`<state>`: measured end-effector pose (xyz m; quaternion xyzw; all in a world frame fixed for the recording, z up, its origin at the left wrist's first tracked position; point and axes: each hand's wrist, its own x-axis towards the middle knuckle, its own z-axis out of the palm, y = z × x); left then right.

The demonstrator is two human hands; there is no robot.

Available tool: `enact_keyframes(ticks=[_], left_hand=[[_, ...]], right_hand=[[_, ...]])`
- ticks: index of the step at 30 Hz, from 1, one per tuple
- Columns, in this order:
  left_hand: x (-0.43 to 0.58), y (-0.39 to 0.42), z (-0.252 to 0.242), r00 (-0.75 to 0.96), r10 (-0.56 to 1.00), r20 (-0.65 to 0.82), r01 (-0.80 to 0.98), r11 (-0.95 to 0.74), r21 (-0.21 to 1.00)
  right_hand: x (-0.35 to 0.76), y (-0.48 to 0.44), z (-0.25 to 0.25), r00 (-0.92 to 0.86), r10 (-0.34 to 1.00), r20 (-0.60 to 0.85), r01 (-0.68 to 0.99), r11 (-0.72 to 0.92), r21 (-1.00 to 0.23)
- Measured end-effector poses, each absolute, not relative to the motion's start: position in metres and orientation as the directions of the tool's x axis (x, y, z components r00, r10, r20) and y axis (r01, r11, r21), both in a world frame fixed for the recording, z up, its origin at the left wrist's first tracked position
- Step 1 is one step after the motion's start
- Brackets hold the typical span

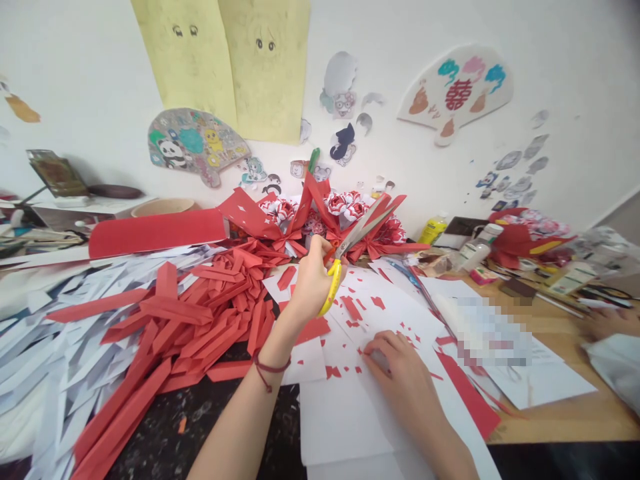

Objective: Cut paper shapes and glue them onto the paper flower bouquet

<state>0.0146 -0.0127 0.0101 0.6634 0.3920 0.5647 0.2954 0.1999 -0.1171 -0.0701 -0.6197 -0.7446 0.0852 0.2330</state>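
My left hand [309, 279] is closed around the yellow handles of a pair of scissors [356, 235]. Their blades point up and to the right, above white sheets [345, 413] scattered with small red paper scraps [351, 308]. A red string bracelet circles that wrist. My right hand [400, 373] lies palm down on the white paper, its fingers together and bent, the tips touching the sheet beside a red scrap. Nothing shows in that hand.
A heap of folded red paper strips [200, 313] lies left, over white strips [45, 347]. Red paper flowers [345, 207] stand at the back wall. Bottles [434, 228], craft clutter and another person's hand [603, 321] are at the right on the wooden table [575, 413].
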Motion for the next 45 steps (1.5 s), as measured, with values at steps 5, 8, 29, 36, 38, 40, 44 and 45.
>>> enact_keyframes(ticks=[5, 8, 29, 36, 38, 40, 44, 45], left_hand=[[0.014, -0.014, 0.012, 0.057, 0.858, 0.510, 0.200, -0.510, 0.836], [0.014, -0.014, 0.014, 0.055, 0.855, 0.516, 0.210, -0.515, 0.831], [0.013, -0.013, 0.013, 0.094, 0.850, 0.518, 0.274, -0.522, 0.808], [0.013, -0.015, 0.013, 0.103, 0.850, 0.517, 0.292, -0.523, 0.801], [0.013, -0.015, 0.014, 0.106, 0.851, 0.515, 0.294, -0.521, 0.801], [0.013, -0.015, 0.015, 0.107, 0.854, 0.510, 0.304, -0.516, 0.800], [0.012, -0.015, 0.017, 0.110, 0.856, 0.505, 0.304, -0.513, 0.803], [0.012, -0.015, 0.017, 0.109, 0.856, 0.504, 0.301, -0.512, 0.804]], right_hand=[[0.200, -0.115, -0.072, -0.145, 0.958, 0.248, 0.874, 0.242, -0.422], [0.200, -0.116, -0.072, -0.146, 0.952, 0.268, 0.865, 0.255, -0.432], [0.194, -0.112, -0.070, -0.051, 0.976, 0.209, 0.841, 0.155, -0.518], [0.195, -0.113, -0.070, -0.045, 0.973, 0.226, 0.817, 0.166, -0.552], [0.197, -0.116, -0.068, -0.041, 0.971, 0.235, 0.807, 0.171, -0.566], [0.200, -0.119, -0.065, -0.024, 0.969, 0.247, 0.796, 0.168, -0.582], [0.223, -0.126, -0.059, 0.037, 0.947, 0.318, 0.767, 0.177, -0.616], [0.234, -0.127, -0.059, 0.063, 0.937, 0.345, 0.765, 0.177, -0.619]])
